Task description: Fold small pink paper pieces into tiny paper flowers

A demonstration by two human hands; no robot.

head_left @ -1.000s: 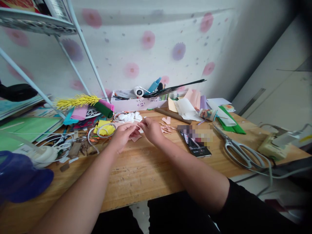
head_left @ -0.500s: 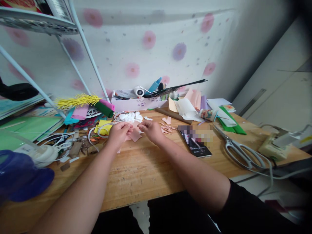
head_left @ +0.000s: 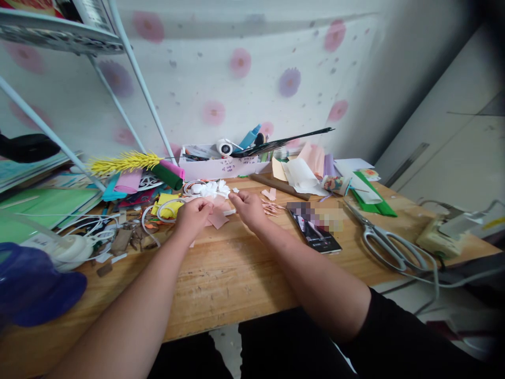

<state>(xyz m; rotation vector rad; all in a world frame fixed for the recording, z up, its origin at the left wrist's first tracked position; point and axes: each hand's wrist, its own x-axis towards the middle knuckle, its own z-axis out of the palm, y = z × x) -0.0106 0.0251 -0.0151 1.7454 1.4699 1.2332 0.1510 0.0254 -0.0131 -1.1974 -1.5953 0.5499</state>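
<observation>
Above the middle of the wooden table, my left hand (head_left: pixel 192 217) is closed in a pinch; whatever sits between its fingertips is too small to make out. Facing it, my right hand (head_left: pixel 249 209) also pinches, thumb against fingers, with its contents unclear. Between and below the hands lie pale pink paper pieces (head_left: pixel 218 219). Just behind them is a heap of white paper petals (head_left: pixel 209 189). Twisted pink paper strips (head_left: pixel 273 208) lie right of my right hand, near a small folded pink scrap (head_left: pixel 269 194).
On the right are a phone (head_left: pixel 314 230), big grey scissors (head_left: pixel 389 245) and a power strip (head_left: pixel 442 237). Crepe paper rolls (head_left: pixel 302 176) and a white box (head_left: pixel 221 169) stand behind. Cables, scraps, a yellow bristly stem (head_left: pixel 125 163) and a blue-purple object (head_left: pixel 39 287) crowd the left.
My right hand has shifted slightly right and up, so the gap between my hands is wider. My left hand stays almost in place.
</observation>
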